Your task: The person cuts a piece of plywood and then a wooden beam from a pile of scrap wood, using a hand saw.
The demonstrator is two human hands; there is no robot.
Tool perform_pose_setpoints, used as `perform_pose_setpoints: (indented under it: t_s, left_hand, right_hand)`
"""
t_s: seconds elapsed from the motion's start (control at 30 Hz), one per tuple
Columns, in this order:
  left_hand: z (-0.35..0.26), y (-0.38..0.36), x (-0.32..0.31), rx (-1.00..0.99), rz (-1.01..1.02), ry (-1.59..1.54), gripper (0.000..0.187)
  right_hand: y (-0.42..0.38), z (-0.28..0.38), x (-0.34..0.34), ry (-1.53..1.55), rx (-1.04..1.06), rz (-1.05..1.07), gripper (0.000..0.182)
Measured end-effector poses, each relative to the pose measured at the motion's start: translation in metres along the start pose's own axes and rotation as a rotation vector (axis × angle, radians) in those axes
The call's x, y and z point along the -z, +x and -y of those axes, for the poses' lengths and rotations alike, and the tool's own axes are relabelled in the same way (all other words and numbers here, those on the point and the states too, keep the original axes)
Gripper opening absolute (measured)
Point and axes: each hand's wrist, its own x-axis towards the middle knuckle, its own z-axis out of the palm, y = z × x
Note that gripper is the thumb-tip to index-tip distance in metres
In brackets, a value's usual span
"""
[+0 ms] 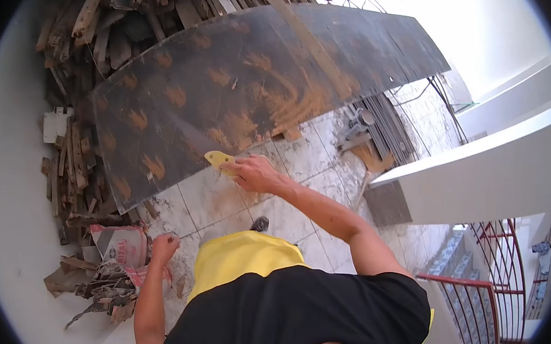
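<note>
Right hand grip closed on yellow-handled saw at plywood sheet; left hand fisted, empty. Unbraced sheet may shift, binding blade.

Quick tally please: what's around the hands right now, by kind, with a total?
Large dark plywood board: 1
Yellow-handled tool, gripped in the right hand: 1
Crumpled cement bag, beside the left hand, which is a closed fist: 1
Scrap wood pile: 1
Red stair railing: 1
Total: 5
</note>
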Motion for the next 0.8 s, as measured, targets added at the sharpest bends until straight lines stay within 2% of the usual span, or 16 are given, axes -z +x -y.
perform_pose_setpoints:
  t_s: [0.07, 0.1, 0.17, 0.2, 0.27, 0.3, 0.37, 0.43, 0.5, 0.53, 0.57, 0.6, 0.63, 0.7, 0.73, 0.8]
  left_hand:
    - [-0.080, 0.014, 0.025, -0.025, -0.100, -0.071, 0.027]
    - [-0.110, 0.014, 0.036, -0.033, -0.163, -0.133, 0.026]
    - [-0.155, 0.025, 0.058, -0.027, -0.212, -0.170, 0.022]
    - [-0.174, 0.037, 0.063, -0.037, -0.250, -0.211, 0.019]
    - [-0.216, 0.073, 0.061, -0.339, -0.356, -0.217, 0.018]
    - [-0.235, 0.100, 0.057, -0.397, -0.316, -0.175, 0.019]
    - [-0.270, 0.160, 0.043, -0.566, -0.236, -0.132, 0.024]
    - [-0.315, 0.221, 0.032, -0.749, -0.079, -0.118, 0.023]
    - [-0.347, 0.285, 0.031, -1.053, 0.102, 0.023, 0.026]
    - [-0.346, 0.319, 0.038, -1.152, 0.020, 0.262, 0.030]
    - [-0.345, 0.352, 0.047, -1.236, -0.069, 0.497, 0.034]
    - [-0.355, 0.376, 0.075, -0.872, -0.246, 0.635, 0.040]
    - [-0.363, 0.404, 0.107, -0.486, -0.400, 0.750, 0.046]
    - [-0.335, 0.505, 0.144, -0.077, -0.705, 0.280, 0.055]
    - [-0.345, 0.517, 0.151, -0.077, -0.684, 0.270, 0.055]
    - [-0.352, 0.533, 0.170, -0.471, -0.540, 0.318, 0.057]
  right_hand:
    - [-0.003, -0.014, 0.005, 0.127, 0.007, -0.345, 0.046]
    - [-0.007, -0.026, 0.002, 0.133, 0.024, -0.338, 0.046]
    - [-0.014, -0.049, -0.010, 0.144, -0.410, -0.374, 0.048]
    - [-0.017, -0.058, -0.009, 0.151, -0.404, -0.367, 0.048]
    - [-0.015, -0.076, -0.006, 0.145, -0.340, -0.071, 0.046]
    - [-0.005, -0.081, -0.001, 0.139, -0.338, -0.064, 0.046]
    - [0.010, -0.076, 0.009, 0.424, -0.382, -0.434, 0.046]
    - [0.031, -0.080, 0.039, 0.446, -0.462, -0.508, 0.045]
    - [0.051, -0.091, 0.067, 0.421, -0.516, -0.630, 0.045]
    - [0.060, -0.094, 0.079, 0.402, -0.523, -0.631, 0.045]
    - [0.066, -0.094, 0.091, 0.521, -0.547, -0.650, 0.044]
    - [0.073, -0.096, 0.102, 0.637, -0.563, -0.660, 0.042]
    - [0.080, -0.096, 0.109, 0.615, -0.563, -0.645, 0.042]
    - [0.097, -0.099, 0.117, 0.540, -0.517, -0.703, 0.043]
    - [0.112, -0.105, 0.113, 0.567, -0.510, -0.759, 0.040]
    - [0.147, -0.122, 0.113, 0.666, -0.559, -0.707, 0.039]
